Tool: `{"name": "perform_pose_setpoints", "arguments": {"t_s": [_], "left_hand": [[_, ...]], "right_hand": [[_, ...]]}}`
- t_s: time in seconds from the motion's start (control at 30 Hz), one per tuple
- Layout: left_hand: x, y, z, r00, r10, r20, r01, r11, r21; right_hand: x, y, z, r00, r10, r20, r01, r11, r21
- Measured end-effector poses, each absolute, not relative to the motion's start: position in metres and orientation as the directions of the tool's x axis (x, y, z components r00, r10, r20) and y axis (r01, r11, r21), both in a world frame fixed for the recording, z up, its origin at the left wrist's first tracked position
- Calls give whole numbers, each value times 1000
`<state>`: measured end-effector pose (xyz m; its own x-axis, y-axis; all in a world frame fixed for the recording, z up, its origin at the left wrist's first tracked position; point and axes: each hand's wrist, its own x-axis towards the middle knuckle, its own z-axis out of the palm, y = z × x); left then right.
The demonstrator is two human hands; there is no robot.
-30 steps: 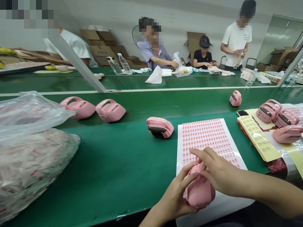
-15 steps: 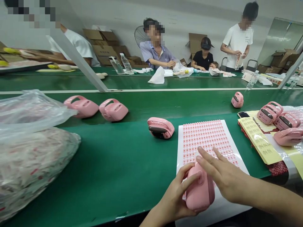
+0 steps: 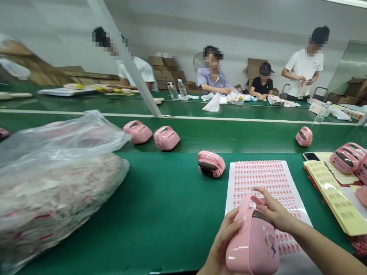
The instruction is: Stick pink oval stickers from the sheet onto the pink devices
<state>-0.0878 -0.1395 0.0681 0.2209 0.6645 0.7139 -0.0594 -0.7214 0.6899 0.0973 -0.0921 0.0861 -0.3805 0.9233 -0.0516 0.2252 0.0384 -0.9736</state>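
My left hand (image 3: 226, 238) grips a glossy pink plastic case with a carrying handle (image 3: 252, 248), which has a small printed picture on its face. My right hand (image 3: 276, 214) rests its fingertips near the handle and a dark window on the case's top. Below them lies a white sheet of small pink-and-red stickers (image 3: 265, 183). Another pink case (image 3: 211, 164) sits on the green bench just beyond the sheet, its dark window facing me.
A bulging plastic bag of printed material (image 3: 57, 187) fills the bench's left side. Yellow sticker sheets (image 3: 334, 194), a phone (image 3: 311, 156) and more pink cases (image 3: 346, 157) lie right. Further cases (image 3: 166, 138) stand on a green belt behind; co-workers sit and stand beyond.
The pink case has tilted, now showing its printed face with the handle toward the sheet. My right hand has drawn in closer to the handle. The whole scene has shifted right in view.
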Motion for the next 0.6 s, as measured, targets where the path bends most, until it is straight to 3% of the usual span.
{"name": "perform_pose_setpoints", "arguments": {"t_s": [0.17, 0.3, 0.43, 0.6], "left_hand": [[-115, -125, 69, 11, 787, 617, -21, -617, 787], [-159, -98, 74, -284, 886, 366, -37, -392, 919], [-211, -49, 86, -490, 870, 58, -124, -136, 983], [-275, 41, 99, -621, 783, -35, -162, -84, 983]], "right_hand": [[106, -35, 115, -96, 994, 57, 197, 75, -977], [113, 37, 135, 75, 975, 210, 416, 161, -895], [115, 106, 123, 246, 948, 203, 670, -15, -742], [129, 137, 99, 337, 931, 136, 646, -124, -753]]}}
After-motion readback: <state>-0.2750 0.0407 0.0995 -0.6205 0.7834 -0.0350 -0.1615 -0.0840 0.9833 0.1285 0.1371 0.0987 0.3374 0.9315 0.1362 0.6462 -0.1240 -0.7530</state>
